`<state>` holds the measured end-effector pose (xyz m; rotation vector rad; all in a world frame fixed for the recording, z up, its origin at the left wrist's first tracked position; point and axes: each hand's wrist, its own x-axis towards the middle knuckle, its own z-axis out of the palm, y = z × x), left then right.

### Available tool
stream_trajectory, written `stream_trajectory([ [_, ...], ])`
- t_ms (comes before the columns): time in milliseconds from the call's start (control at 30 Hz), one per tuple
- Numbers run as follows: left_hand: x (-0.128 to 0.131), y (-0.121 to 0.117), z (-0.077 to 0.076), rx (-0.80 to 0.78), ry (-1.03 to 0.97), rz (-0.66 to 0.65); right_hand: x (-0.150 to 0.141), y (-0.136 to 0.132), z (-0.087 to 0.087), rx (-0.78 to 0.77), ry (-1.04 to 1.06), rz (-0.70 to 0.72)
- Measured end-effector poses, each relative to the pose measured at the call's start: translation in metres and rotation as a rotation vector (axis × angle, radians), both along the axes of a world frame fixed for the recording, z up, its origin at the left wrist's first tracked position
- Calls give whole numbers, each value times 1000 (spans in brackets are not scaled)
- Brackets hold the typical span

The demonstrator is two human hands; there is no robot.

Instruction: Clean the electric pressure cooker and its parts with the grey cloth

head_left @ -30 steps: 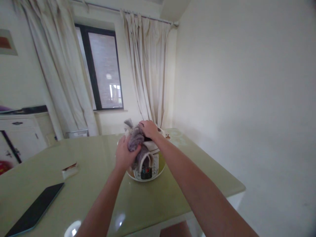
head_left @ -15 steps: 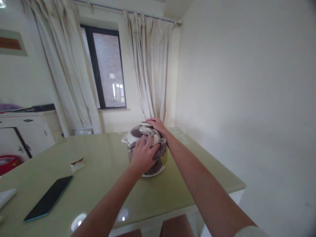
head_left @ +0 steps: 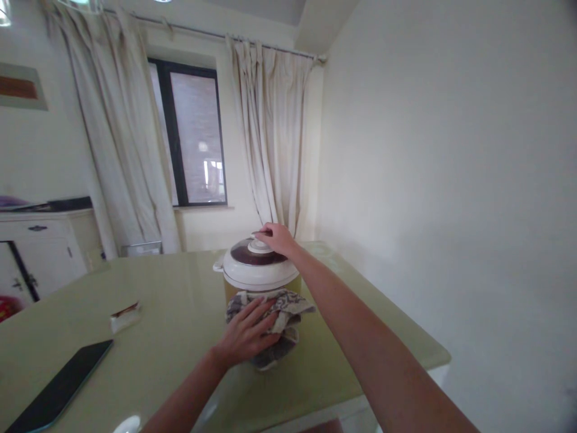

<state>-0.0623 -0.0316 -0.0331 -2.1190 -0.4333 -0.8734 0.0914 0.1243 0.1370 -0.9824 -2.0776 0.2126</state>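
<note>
A lidded pot (head_left: 234,278), white on top with a dark see-through centre to its lid (head_left: 240,255), stands on the table near the right wall. My right hand (head_left: 278,239) reaches over the lid, fingers curled around its knob. Against the pot's lower front, my left hand (head_left: 249,331) presses a patterned grey-and-white cloth (head_left: 293,305), fingers spread over it. The cloth is bunched and hangs down, hiding most of the pot's front.
The pale green table (head_left: 180,300) has its right edge near the wall. At left lie a dark tablet-like slab (head_left: 63,385) and a small whitish packet (head_left: 125,317). Behind are curtains (head_left: 274,132) and a white cabinet (head_left: 45,240).
My left hand and the cloth have moved down from the top of the pot to its front, uncovering the lid. My right hand stays at the lid's top, now around the knob.
</note>
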Motion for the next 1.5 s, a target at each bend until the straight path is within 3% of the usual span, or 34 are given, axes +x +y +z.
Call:
stream_trajectory([
  [233,39,6,82,-255,-255,338,2,3,35,-15,-298,16],
  [333,68,12,102,-305,-279,459,2,1,43,-59,-335,1],
  [433,85,15,88,-208,22,335,1,-2,44,-74,-352,-23],
  [500,82,15,65,-125,216,215,1,-3,42,-59,-368,-21],
  [567,63,12,41,-61,283,111,1,-5,41,-32,-405,-16],
  [700,-2,9,4,27,130,-53,2,-10,34,20,-465,-2],
  [767,-31,12,-5,-6,-32,-32,5,-11,29,45,-418,11],
  [833,-48,18,-4,-98,-270,68,8,-12,22,55,-342,12],
  [933,-51,33,21,-325,-667,269,13,-12,13,34,-241,15],
  [1033,-50,51,75,-612,-909,367,15,-12,8,9,-180,12],
  [1133,-50,67,137,-887,-803,471,14,-13,8,-15,-157,-20],
  [1233,-34,67,177,-929,-528,729,13,-14,13,-86,-174,-51],
  [1333,2,47,180,-805,-353,819,11,-16,22,-174,-193,-86],
  [1433,35,23,157,-622,-284,763,9,-19,29,-195,-236,-72],
  [1500,43,13,138,-512,-228,684,8,-22,31,-181,-274,-67],
])
